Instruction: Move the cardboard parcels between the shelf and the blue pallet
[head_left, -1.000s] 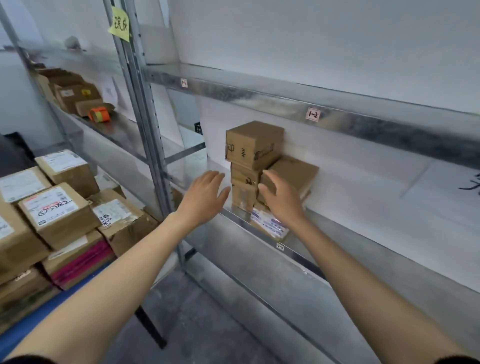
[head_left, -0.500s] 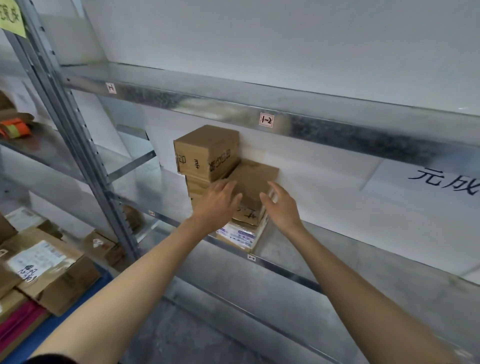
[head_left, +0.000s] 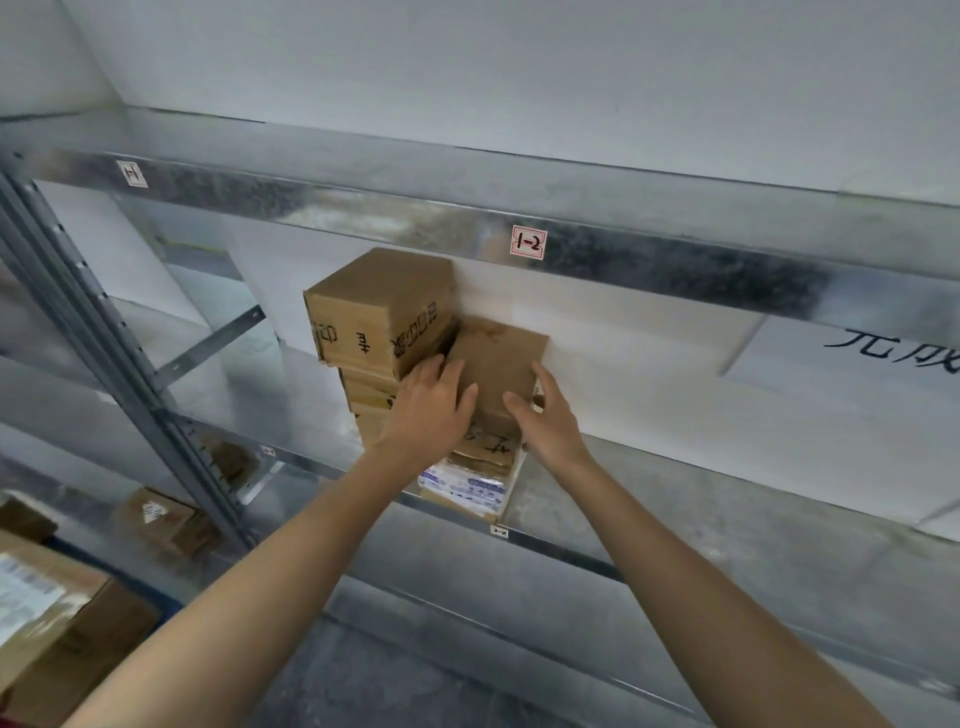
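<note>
The fingers of our left hand (head_left: 428, 415) and right hand (head_left: 548, 423) clasp the plain parcel (head_left: 501, 358) from both sides, thumbs on its front. It sits atop a small stack on the shelf (head_left: 675, 499), below the 1-2 label (head_left: 529, 242); a taller stack (head_left: 382, 306) stands below-left of that label.

We list: shelf (head_left: 363, 208), galvanised metal, mottled, dull sheen; cardboard parcels (head_left: 379, 306), brown, matt, creased in places; label (head_left: 467, 486), white, printed, slightly glossy; tag (head_left: 529, 242), white paper; wall (head_left: 519, 78), matt white.
</note>
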